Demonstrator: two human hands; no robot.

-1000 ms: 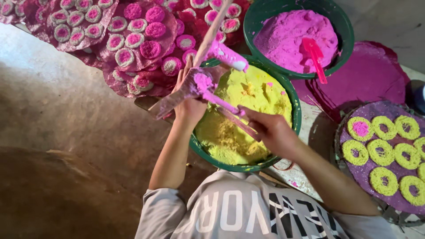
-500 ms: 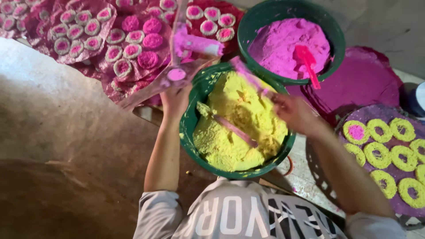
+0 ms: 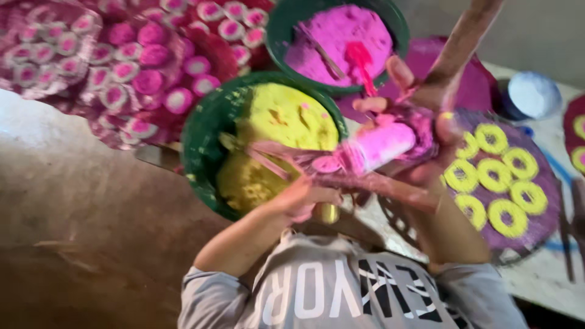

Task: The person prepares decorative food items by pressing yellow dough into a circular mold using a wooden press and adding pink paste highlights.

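Beside the green basin of yellow powder [image 3: 286, 122], the right hand [image 3: 420, 109] is raised with fingers curled around a pink-dusted cylindrical mould [image 3: 381, 146]. The left hand [image 3: 301, 198], forearm bent, sits just below the basin's near rim, closed on thin pink sticks [image 3: 274, 161] that cross over the basin.

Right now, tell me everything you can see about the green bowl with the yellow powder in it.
The green bowl is round, looks like plastic, and its rim is dusted with powder. It holds a heaped mound of yellow powder flecked with pink. It sits beside a second green bowl of pink powder, whose rim it looks to meet. The left hand hovers at its near edge, holding pink-stained sticks that cross over the powder.
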